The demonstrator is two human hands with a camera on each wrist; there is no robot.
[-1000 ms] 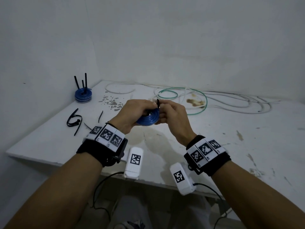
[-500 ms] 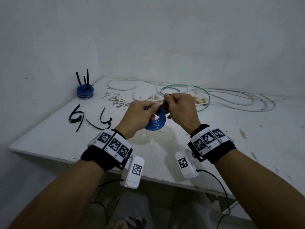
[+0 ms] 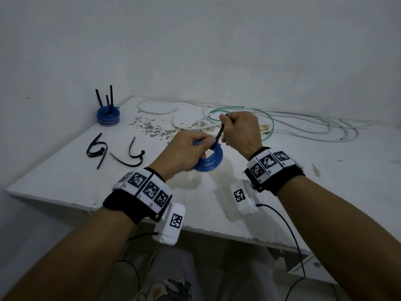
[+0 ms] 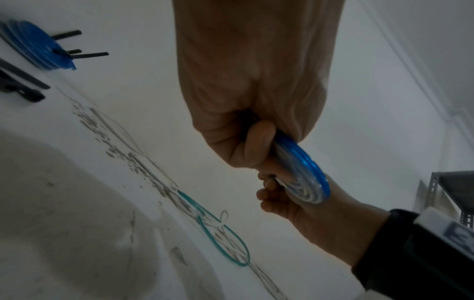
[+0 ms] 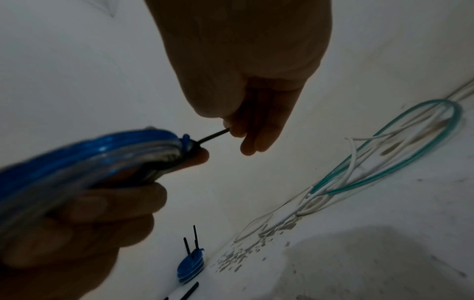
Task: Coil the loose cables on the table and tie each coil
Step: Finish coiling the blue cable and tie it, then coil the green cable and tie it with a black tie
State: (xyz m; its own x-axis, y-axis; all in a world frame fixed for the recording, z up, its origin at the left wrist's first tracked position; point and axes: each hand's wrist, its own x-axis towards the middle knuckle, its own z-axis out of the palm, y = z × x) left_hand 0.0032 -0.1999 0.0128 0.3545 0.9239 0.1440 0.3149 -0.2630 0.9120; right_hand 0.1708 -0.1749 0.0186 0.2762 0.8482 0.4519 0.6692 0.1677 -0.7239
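Head view: left hand (image 3: 184, 154) grips the flat blue cable coil (image 3: 209, 158); right hand (image 3: 239, 132) pinches the thin black plastic tie (image 3: 220, 132). Risk: a slackened grip lets the coil spring open.

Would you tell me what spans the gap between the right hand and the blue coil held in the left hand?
A taut black zip tie runs from the right hand down to the blue coil gripped by the left hand; the head view shows it.

A blue cable coil (image 3: 209, 158), wrapped by a black tie (image 3: 220, 133), is held above the bench (image 3: 325, 192). Loose white and green cables (image 3: 269, 124) sprawl behind; tied blue coils (image 3: 108, 115) are stacked in the corner.
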